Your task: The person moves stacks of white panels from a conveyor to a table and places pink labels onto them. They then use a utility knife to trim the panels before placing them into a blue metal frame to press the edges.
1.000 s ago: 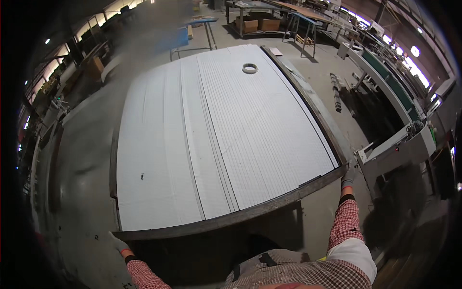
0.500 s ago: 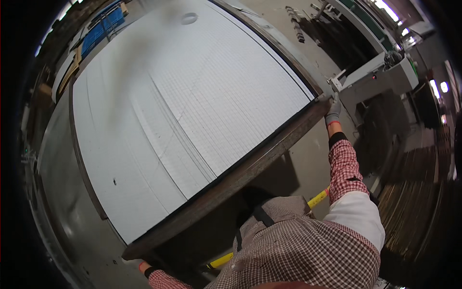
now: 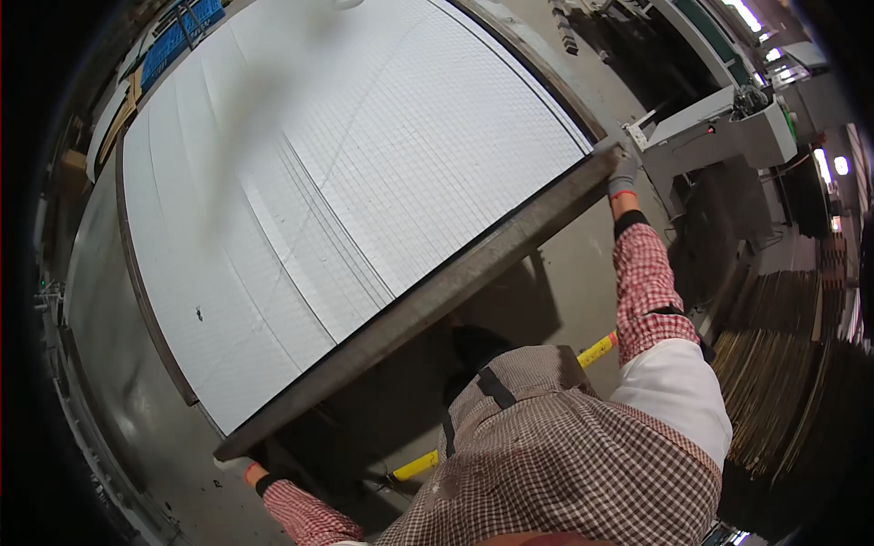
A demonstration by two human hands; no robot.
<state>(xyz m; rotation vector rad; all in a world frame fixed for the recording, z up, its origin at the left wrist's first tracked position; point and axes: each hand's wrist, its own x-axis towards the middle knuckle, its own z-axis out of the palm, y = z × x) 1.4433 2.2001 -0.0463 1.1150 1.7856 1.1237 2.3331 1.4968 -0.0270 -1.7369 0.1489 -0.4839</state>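
Note:
A long dark bar [image 3: 437,305], brown and worn, runs along the near edge of a broad platform topped with a white gridded sheet [image 3: 428,182]. My right hand [image 3: 623,173], in a grey glove with a red cuff, is closed around the bar's far right end. At the near left end, my left hand [image 3: 238,469], gloved too, grips the bar; its fingers are partly hidden. Both arms are spread wide, in red checked sleeves. The sheet shows several long creases and a small dark mark [image 3: 199,314].
A grey machine arm [image 3: 719,132] stands beyond my right hand. Yellow floor tape [image 3: 596,350] shows beside my checked apron. Stacked brown sheets [image 3: 774,400] are at right. Blue crates [image 3: 182,41] stand at far left, and a second dark rail [image 3: 150,300] borders the platform's left side.
The platform, bar and both hands have shifted upward in the picture, and the floor tape and background have moved up too. Both hands keep their hold on the bar's ends.

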